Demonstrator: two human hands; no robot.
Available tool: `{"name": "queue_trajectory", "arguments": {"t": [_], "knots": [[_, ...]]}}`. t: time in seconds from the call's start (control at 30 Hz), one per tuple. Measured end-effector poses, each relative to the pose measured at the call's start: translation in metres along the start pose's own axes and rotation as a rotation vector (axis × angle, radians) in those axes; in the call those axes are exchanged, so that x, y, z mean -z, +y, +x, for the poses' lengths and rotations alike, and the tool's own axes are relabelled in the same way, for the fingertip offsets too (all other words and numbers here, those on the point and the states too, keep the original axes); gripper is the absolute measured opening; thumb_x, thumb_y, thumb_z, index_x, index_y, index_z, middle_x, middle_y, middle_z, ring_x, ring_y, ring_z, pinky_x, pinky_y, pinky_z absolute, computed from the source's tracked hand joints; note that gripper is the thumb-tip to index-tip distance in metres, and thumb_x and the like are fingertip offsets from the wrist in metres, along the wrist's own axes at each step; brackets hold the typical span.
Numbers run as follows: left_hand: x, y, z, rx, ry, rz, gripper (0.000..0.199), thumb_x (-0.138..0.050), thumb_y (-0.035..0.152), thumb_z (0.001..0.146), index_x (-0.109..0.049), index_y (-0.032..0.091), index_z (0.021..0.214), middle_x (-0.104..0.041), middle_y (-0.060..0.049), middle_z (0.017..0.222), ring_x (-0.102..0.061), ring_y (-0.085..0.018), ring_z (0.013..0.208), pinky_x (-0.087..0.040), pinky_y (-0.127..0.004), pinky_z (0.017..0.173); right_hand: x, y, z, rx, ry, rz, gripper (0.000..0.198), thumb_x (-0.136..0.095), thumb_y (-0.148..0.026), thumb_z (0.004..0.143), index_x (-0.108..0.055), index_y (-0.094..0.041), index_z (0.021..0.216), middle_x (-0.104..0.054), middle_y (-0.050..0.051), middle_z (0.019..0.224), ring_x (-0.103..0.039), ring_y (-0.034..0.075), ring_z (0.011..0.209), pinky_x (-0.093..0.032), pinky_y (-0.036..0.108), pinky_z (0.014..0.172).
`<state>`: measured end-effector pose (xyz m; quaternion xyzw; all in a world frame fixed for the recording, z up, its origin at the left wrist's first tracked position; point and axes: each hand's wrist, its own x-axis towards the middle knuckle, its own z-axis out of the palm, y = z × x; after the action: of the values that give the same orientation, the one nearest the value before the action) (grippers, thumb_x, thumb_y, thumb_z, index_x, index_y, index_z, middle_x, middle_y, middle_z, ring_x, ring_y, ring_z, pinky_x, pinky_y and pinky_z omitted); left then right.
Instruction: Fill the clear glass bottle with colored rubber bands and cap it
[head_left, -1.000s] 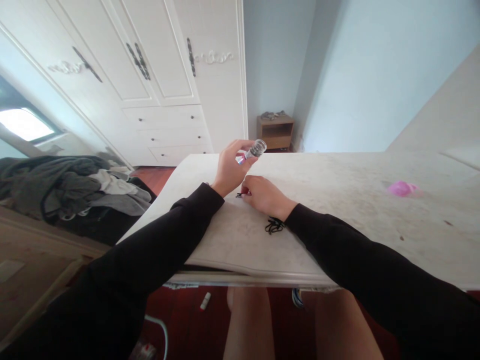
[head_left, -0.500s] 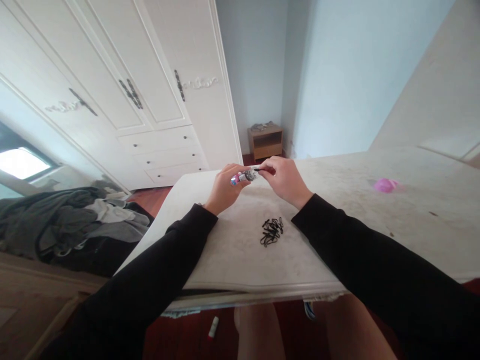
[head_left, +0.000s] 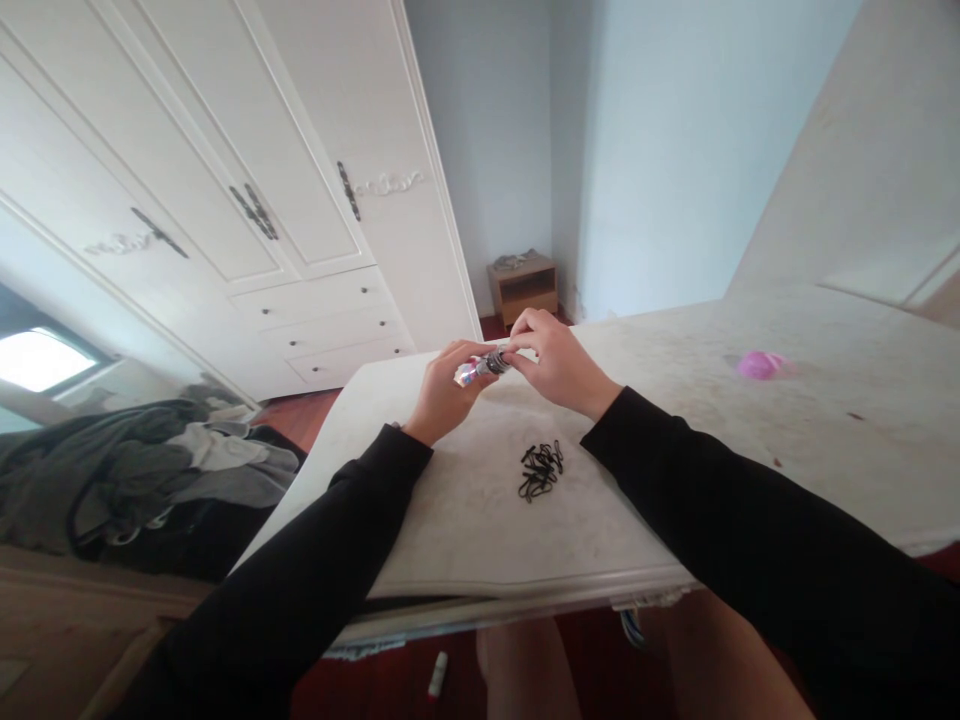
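Note:
My left hand (head_left: 448,390) is closed around a small clear plastic packet (head_left: 487,365) with a shiny, colourful end and dark loops showing inside. The fingers of my right hand (head_left: 556,362) are pinched at the packet's right end; whether a black loop is between them is hidden. Nearer to me, below both hands, a loose pile of thin black hair ties (head_left: 540,471) lies on the white tabletop (head_left: 457,535).
A crumpled pink plastic item (head_left: 760,365) lies on the table to the right. Dark clothes (head_left: 97,470) are heaped on the left. Behind the table stand a white wardrobe (head_left: 315,120) and a small wooden nightstand (head_left: 525,290). A white tube (head_left: 437,676) is on the floor.
My right hand has moved against the packet's end, and the black hair tie that showed in its fingers is out of sight. The view has shifted slightly.

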<state>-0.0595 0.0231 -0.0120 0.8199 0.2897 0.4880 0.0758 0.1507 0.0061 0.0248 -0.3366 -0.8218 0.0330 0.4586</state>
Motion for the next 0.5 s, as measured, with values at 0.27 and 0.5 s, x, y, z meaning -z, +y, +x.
{"name": "queue_trajectory", "arguments": {"t": [0.27, 0.5], "knots": [[0.0013, 0.0007, 0.0009, -0.020, 0.020, -0.029, 0.032, -0.080, 0.017, 0.086, -0.073, 0.022, 0.117, -0.075, -0.006, 0.110, -0.068, -0.019, 0.099, -0.057, -0.036, 0.089, 0.0068, -0.0072, -0.0024, 0.054, -0.028, -0.045, 0.025, -0.053, -0.018, 0.096, -0.073, -0.019, 0.081, -0.059, 0.010, 0.100, -0.051, 0.025, 0.099, -0.044, 0.046, 0.096], [0.0004, 0.0067, -0.0003, -0.048, 0.002, -0.029, 0.028, -0.078, 0.017, 0.087, -0.073, 0.021, 0.115, -0.075, -0.007, 0.110, -0.069, -0.020, 0.101, -0.057, -0.036, 0.090, -0.0002, -0.0036, -0.0097, -0.011, -0.280, -0.108, 0.032, -0.049, -0.033, 0.102, -0.080, -0.022, 0.101, -0.056, 0.012, 0.134, -0.043, 0.033, 0.122, -0.039, 0.056, 0.104]]}}
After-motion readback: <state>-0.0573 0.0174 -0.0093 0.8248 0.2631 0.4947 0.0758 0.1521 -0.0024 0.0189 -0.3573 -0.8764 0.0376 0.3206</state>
